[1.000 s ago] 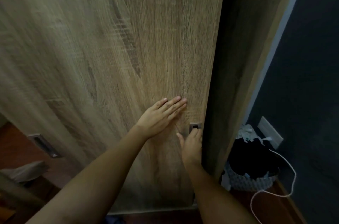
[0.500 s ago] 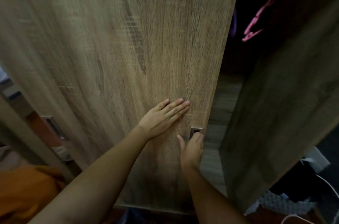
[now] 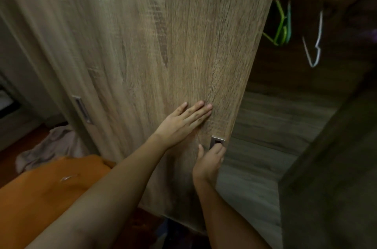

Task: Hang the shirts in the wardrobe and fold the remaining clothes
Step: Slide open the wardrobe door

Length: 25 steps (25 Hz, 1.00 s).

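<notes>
Right hand [image 3: 209,160] hooks curled fingers into the recessed metal handle [image 3: 217,141] at the edge of the sliding door [image 3: 163,44]. Left hand [image 3: 181,122] presses flat on the panel, fingers straight. Beside it the wardrobe [image 3: 275,116] stands open, with green hangers [image 3: 282,30] and a white hanger [image 3: 315,48] inside. An orange garment [image 3: 40,193] lies lower left.

Both forearms [image 3: 114,183] are bare from wrist to picture edge. The left hand [image 3: 179,124] has short, plain nails on its fingers [image 3: 199,109]. The right hand [image 3: 208,162] shows a short thumbnail.
</notes>
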### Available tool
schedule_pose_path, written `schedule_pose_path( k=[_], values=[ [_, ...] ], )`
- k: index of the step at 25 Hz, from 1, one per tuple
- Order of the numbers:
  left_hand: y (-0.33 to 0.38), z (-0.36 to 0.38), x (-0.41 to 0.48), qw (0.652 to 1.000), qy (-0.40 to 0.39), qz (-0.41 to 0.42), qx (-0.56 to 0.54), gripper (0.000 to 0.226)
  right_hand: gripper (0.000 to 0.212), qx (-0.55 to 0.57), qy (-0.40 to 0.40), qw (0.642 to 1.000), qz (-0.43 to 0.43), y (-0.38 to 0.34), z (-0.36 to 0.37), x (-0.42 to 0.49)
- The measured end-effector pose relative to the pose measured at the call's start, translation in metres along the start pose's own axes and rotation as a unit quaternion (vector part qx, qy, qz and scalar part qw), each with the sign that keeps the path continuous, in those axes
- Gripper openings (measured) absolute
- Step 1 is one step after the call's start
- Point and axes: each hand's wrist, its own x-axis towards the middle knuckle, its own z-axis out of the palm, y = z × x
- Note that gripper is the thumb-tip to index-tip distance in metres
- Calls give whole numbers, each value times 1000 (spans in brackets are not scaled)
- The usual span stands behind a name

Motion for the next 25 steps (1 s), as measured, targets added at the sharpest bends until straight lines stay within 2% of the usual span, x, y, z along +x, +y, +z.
schedule_pose_path(
  k=[6,11,14,18,21,23,25],
  values=[
    [-34,5,-29,1000,-19,-12,-3,66,41,-26,-47,998,-28,-26,24,-14],
    [-58,10,-49,999,-37,-31,7,69,41,-99,-81,987,-94,-40,31,-24],
    [-61,15,-53,999,-41,-29,8,66,38,-124,-74,983,-111,-43,33,-25],
    [-59,11,-49,997,-54,-42,-31,57,46,-101,-89,981,-137,-28,40,-22],
    [-46,-9,-46,989,-86,-100,-61,61,52,-85,-115,978,-153,-20,38,-23],
    [-25,-26,-63,969,-124,-184,-109,61,57,-65,-131,980,-136,-19,29,-31],
    [0,-43,-100,945,-127,-277,-121,62,45,-24,-124,980,-152,-13,20,-43]
  ],
)
